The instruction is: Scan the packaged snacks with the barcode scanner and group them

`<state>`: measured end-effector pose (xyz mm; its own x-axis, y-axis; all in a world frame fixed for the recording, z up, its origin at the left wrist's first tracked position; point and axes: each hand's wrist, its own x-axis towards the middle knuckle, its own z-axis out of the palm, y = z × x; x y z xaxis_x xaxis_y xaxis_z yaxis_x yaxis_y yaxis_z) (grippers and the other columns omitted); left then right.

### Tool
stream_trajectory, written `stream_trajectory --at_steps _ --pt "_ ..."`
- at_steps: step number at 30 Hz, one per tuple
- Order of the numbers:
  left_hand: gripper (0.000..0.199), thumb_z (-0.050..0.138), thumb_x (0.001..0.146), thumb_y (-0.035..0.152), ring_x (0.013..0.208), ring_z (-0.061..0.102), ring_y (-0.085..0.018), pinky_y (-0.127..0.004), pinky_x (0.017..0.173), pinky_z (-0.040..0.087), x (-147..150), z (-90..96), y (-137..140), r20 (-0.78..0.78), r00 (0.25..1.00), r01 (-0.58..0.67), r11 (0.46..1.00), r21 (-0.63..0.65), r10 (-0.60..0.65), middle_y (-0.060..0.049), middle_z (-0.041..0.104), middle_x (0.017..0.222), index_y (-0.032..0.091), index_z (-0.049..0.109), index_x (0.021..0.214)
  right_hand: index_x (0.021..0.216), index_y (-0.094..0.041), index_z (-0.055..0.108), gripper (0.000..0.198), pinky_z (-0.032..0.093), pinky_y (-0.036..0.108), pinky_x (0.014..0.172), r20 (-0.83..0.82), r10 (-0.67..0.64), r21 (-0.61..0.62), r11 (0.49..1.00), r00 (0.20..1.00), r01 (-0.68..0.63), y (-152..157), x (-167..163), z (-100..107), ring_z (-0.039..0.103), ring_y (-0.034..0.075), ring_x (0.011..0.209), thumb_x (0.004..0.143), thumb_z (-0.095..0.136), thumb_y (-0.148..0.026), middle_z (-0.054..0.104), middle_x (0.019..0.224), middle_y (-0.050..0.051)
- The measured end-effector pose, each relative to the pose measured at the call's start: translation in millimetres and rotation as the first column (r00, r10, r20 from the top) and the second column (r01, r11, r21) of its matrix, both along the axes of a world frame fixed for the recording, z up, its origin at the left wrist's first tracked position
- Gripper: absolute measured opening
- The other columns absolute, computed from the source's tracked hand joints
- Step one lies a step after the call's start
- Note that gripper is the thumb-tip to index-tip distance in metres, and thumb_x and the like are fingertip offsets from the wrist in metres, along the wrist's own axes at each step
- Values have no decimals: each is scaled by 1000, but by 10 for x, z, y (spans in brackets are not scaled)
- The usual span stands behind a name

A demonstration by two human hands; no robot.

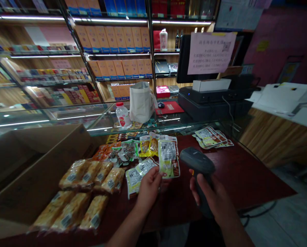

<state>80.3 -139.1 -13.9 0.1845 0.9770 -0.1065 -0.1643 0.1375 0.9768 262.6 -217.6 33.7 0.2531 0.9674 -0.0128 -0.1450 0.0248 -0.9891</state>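
Between the thumb and fingers of my left hand (150,185) is a snack packet (168,161), silver and yellow-green, held upright with its printed label towards me. My right hand (216,197) is wrapped round the handle of a dark barcode scanner (198,163), whose head points left at the packet, a short way apart from it. Under and beside my left hand lie similar packets (135,176) on the dark red table. Another pile of these packets (211,137) rests at the table's back right.
Wrapped bread packs (89,175) lie in rows at the left, beside a large open cardboard box (40,171). Orange and green snack bags (125,151) sit behind them. A glass counter holds a bottle (123,116), a white bag (141,103) and a till (207,99).
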Motion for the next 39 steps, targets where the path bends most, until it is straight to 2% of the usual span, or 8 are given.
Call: stream_trajectory --at_steps 7,12,17,25,28,31,34,39 --pt "14 59 85 11 75 76 -20 -28 69 62 1037 -74 588 260 961 166 944 -285 -90 -12 74 95 13 55 99 99 -17 62 55 38 20 40 -80 -293 -11 956 953 293 -46 497 -26 47 9 41 80 65 -68 62 60 -2" --pt "28 44 87 0 77 75 -17 -26 73 62 1654 -117 1073 230 972 133 925 -355 -51 -16 71 105 10 52 112 99 -18 63 50 39 22 41 -78 -385 -5 922 919 386 -134 627 -24 48 10 43 81 66 -65 65 64 0" --pt "42 43 84 -1 76 75 -18 -27 72 62 1837 -149 1370 123 991 98 922 -375 -55 -16 72 105 7 46 125 108 -17 63 62 40 21 39 -83 -402 -72 915 912 397 -193 658 -33 48 10 42 76 68 -70 65 65 -1" --pt "27 35 97 17 51 68 -15 -27 63 56 1729 -137 1285 -96 969 186 931 -315 -226 -5 70 69 6 47 118 109 -17 63 62 40 20 39 -94 -383 -68 923 919 378 -190 645 -57 47 8 41 76 68 -69 65 66 -1" --pt "40 43 97 21 46 66 -17 -36 63 58 1579 -152 1061 -158 948 213 921 -326 -275 -5 70 66 8 37 135 108 -17 63 60 39 22 40 -71 -355 -94 933 932 348 -196 616 -89 47 10 42 77 67 -69 65 64 0" --pt "64 58 90 23 58 71 -22 -41 70 60 1230 -151 634 -282 902 305 945 -121 -327 -6 72 74 16 30 147 105 -17 63 59 39 23 41 -49 -322 -117 942 945 315 -188 591 -139 48 12 43 77 67 -69 65 62 1" --pt "52 60 89 31 99 70 -30 -44 92 53 730 -79 148 -615 784 343 886 312 -87 -14 72 109 23 52 140 97 -18 63 57 41 23 41 -22 -284 -134 951 959 278 -148 542 -165 49 12 43 75 68 -71 65 62 1" --pt "33 55 90 23 109 61 -30 -46 99 47 -55 51 -217 -851 434 305 840 448 296 -11 70 111 21 66 121 98 -18 62 55 41 23 42 -27 -210 -119 971 977 206 -25 353 -127 50 11 45 76 69 -69 66 66 1"
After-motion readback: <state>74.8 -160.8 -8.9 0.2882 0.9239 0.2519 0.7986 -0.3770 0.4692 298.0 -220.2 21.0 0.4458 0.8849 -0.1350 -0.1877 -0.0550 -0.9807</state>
